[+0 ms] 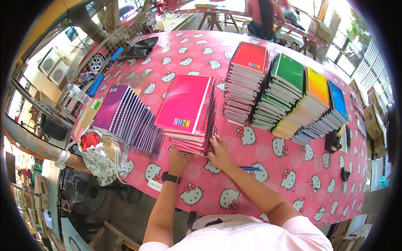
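Head view: your left hand (179, 161) and right hand (218, 154) press open-palmed on the near edge of the pink spiral-bound notebook stack (187, 113), centre-left of the pink cartoon-cat surface (268, 175). Nothing clasped. Probably heavy, slippery covers; lift from underneath.

Six stacks of spiral notebooks lie on the table: one pink stack (186, 113) touching both hands, one purple stack (125, 117) just left of the left hand (179, 161), and four stacks beyond and to the right of the right hand (218, 152), namely one red (247, 79), one green (279, 90), one yellow-orange (307, 104) and one blue (328, 115). One blue pen (250, 169) lies just right of the right hand. One black wristwatch (171, 178) sits on the left wrist. One plastic bottle (77, 93) lies well left of the hands.
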### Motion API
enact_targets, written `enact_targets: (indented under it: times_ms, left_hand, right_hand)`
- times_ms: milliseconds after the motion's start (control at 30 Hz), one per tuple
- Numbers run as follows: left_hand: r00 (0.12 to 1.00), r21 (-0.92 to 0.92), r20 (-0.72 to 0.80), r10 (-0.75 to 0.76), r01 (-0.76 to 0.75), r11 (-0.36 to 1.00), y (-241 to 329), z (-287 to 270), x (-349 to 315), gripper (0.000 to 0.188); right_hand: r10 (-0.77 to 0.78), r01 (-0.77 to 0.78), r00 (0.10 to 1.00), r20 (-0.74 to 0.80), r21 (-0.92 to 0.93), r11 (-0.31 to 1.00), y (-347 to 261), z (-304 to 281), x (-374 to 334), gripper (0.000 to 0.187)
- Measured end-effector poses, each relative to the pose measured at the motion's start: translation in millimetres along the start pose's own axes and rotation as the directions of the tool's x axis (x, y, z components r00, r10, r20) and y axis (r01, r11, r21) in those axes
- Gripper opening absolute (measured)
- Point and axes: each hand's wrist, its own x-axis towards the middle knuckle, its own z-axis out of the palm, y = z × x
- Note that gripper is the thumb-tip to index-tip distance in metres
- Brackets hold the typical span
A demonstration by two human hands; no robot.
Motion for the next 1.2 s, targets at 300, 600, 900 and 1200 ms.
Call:
enact_targets:
  times_ms: [300,600,900,1200]
  left_hand:
    - [0.993,-0.109,-0.069,0.091,-0.098,0.989,11.6,33.1,120.7,0.073]
    - [0.939,0.027,-0.107,0.327,-0.326,0.945,2.3,52.2,178.2,0.066]
    - [0.918,0.032,-0.372,0.136,-0.133,0.991,27.0,58.2,113.5,0.076]
    - [0.569,-0.255,-0.78,-0.259,0.088,0.963,-74.8,-80.7,-48.5,0.066]
  right_hand:
    - [0.018,-0.008,0.981,-0.194,0.053,0.999,38.1,9.3,105.9,0.069]
    - [0.059,-0.004,0.953,-0.298,0.18,0.984,31.1,26.4,122.4,0.075]
    - [0.109,-0.06,0.989,-0.098,0.412,0.909,-10.4,21.4,66.7,0.071]
    - [-0.194,-0.014,0.907,0.374,0.487,0.873,-48.3,90.3,159.1,0.06]
